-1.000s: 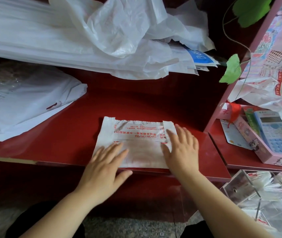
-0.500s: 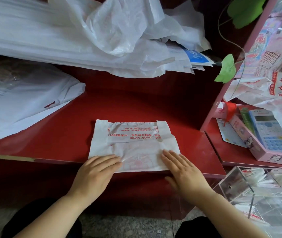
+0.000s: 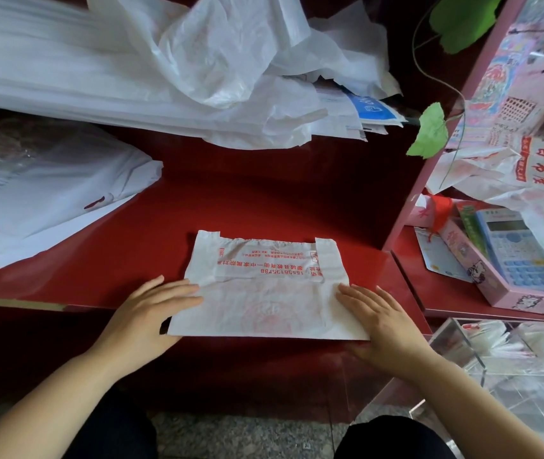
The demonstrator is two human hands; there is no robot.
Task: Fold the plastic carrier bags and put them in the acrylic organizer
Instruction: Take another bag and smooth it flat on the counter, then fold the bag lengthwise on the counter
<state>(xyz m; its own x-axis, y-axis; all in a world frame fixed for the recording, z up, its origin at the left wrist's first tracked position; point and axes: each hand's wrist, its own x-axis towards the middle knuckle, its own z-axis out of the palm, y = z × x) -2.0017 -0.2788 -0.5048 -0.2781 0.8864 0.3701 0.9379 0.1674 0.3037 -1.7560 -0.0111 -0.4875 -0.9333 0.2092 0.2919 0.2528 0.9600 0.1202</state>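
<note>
Head view: a folded white bag [image 3: 264, 293] with red print lies flat at the front edge of the red counter [image 3: 264, 193], towards its right corner, handles pointing to the back. The left hand [image 3: 145, 323] rests on the bag's left edge and the right hand [image 3: 386, 329] on its right edge, each with fingers straight and flat, grasping nothing. A loose pile of bags [image 3: 164, 67] fills the counter's back edge. The clear organizer [image 3: 456, 346] sits below the right corner, apart from the bag, with white bags inside.
</note>
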